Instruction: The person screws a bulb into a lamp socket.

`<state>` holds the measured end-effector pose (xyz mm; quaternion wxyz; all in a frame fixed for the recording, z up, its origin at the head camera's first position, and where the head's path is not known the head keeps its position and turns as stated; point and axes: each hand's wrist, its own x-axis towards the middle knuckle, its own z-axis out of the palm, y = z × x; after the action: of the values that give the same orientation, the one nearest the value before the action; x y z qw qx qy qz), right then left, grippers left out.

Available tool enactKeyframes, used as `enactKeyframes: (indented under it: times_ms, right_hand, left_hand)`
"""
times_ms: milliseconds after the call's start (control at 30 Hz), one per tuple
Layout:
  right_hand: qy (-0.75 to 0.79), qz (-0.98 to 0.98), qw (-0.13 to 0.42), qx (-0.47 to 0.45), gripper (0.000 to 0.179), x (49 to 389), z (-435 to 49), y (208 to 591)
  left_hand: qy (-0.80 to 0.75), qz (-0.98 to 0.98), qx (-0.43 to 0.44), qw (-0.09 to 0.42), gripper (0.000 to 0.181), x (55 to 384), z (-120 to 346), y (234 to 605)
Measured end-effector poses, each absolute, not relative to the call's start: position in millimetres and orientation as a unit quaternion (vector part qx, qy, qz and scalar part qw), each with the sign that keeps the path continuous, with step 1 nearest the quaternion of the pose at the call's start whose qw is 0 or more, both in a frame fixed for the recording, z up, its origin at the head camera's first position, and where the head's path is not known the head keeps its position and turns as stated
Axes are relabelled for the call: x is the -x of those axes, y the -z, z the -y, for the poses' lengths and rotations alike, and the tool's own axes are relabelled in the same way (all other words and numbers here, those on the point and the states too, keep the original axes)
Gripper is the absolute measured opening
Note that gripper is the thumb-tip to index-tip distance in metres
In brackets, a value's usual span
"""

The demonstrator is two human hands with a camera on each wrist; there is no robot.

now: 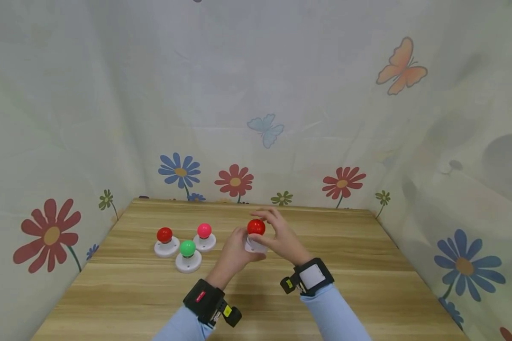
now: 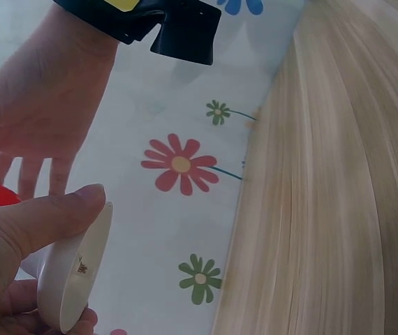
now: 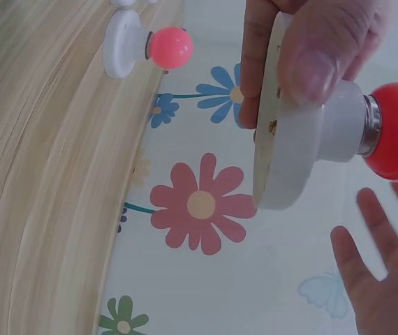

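Observation:
My left hand (image 1: 234,253) grips a white round lamp holder (image 3: 298,157) above the wooden table, its thumb across the base plate. A glossy red bulb (image 1: 256,227) sits in that holder, with its metal screw collar (image 3: 371,125) showing at the neck in the right wrist view. Around the bulb, my right hand (image 1: 285,240) is spread, fingers on the far side and thumb on the near side in the head view. Its fingers (image 3: 380,227) look extended and a little apart from the red glass in the right wrist view.
To the left on the wooden table (image 1: 153,298) stand three more white holders, with a red bulb (image 1: 164,235), a green bulb (image 1: 187,248) and a pink bulb (image 1: 204,230). A curtain (image 1: 264,71) printed with flowers and butterflies hangs along the back and sides.

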<state>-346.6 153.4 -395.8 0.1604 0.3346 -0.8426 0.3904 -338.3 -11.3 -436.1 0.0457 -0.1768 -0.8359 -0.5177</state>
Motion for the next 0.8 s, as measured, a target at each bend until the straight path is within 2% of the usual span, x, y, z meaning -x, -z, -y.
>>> enactKeyframes:
  times_ms: [167,333,600,800]
  right_hand:
    - [-0.395,0.818,0.116,-0.401,0.048,345.1,-158.8,392.4]
    - [-0.400,0.817,0.077,-0.408,0.044,343.8,-160.6,390.6]
    - [-0.405,0.817,0.076,-0.404,0.043,344.5,-160.5,390.9]
    - [-0.400,0.830,0.123,-0.368,0.040,344.6,-157.4,392.1]
  left_hand:
    - [0.521,0.836,0.170,0.039,0.070,338.4,11.2,434.4]
    - [0.512,0.843,0.160,0.031,0.071,338.3,11.1,432.4]
    - [0.502,0.850,0.159,0.031,0.071,339.0,11.4,433.2]
    - [0.513,0.840,0.171,0.035,0.069,339.3,10.6,435.2]
